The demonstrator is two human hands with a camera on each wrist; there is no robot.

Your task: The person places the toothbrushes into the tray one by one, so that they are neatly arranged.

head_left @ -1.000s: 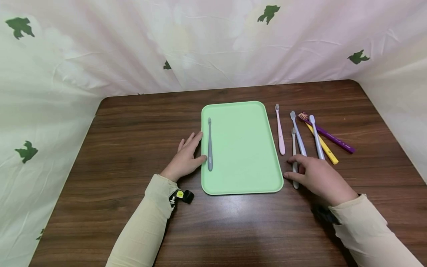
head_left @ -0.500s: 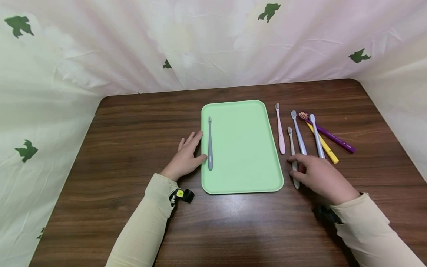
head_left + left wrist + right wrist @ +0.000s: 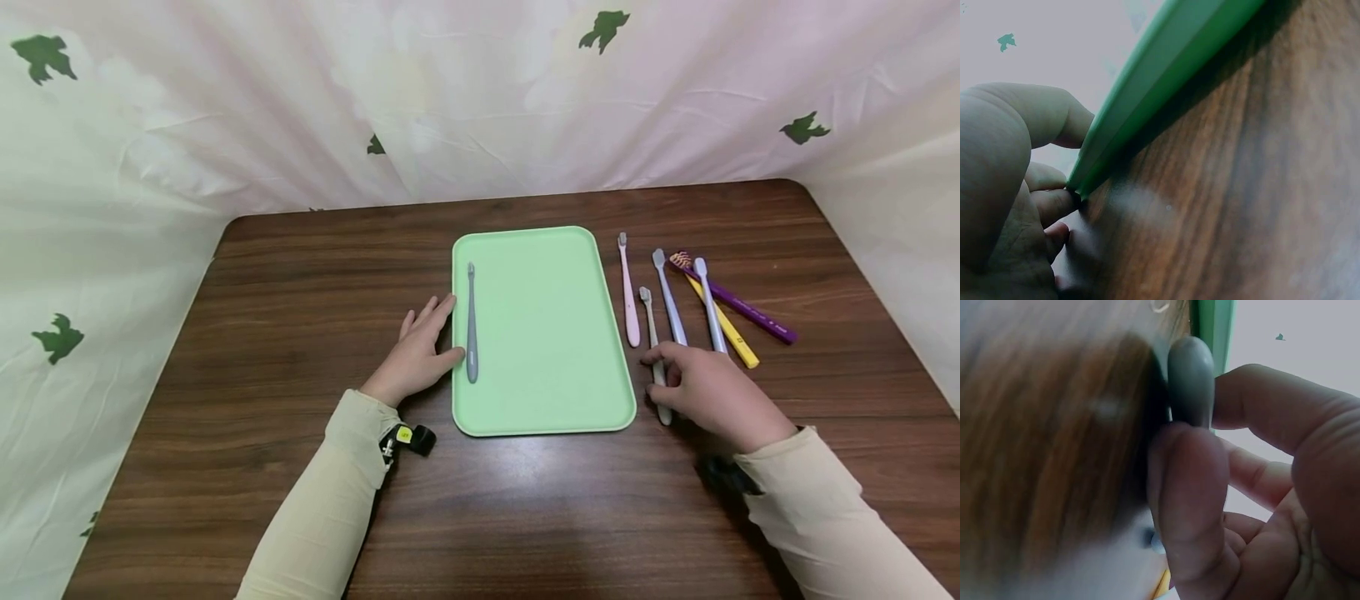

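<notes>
My right hand (image 3: 708, 392) pinches a grey-white toothbrush (image 3: 649, 321) by its handle, between thumb and finger. In the right wrist view the rounded handle end (image 3: 1191, 375) juts out past the fingers, close to the table. My left hand (image 3: 416, 354) rests at the left rim of a light green tray (image 3: 551, 333), fingers outstretched, with thumb and a fingertip touching the edge. The left wrist view has the thumb (image 3: 1063, 119) against that rim (image 3: 1147, 81). Inside the tray, along its left side, lies a dark grey toothbrush (image 3: 472, 325).
Right of the tray lie a pink toothbrush (image 3: 628, 292), two pale blue toothbrushes, one left (image 3: 670, 300) and one right (image 3: 710, 308), a yellow one (image 3: 735, 333) and a purple one (image 3: 753, 312). The latter two cross. A patterned curtain (image 3: 480, 100) hangs behind the brown table (image 3: 315, 308).
The grey-white toothbrush's head has swung left, away from the nearer pale blue one, while my right hand's thumb has shifted slightly right along with it. My left hand stays put.
</notes>
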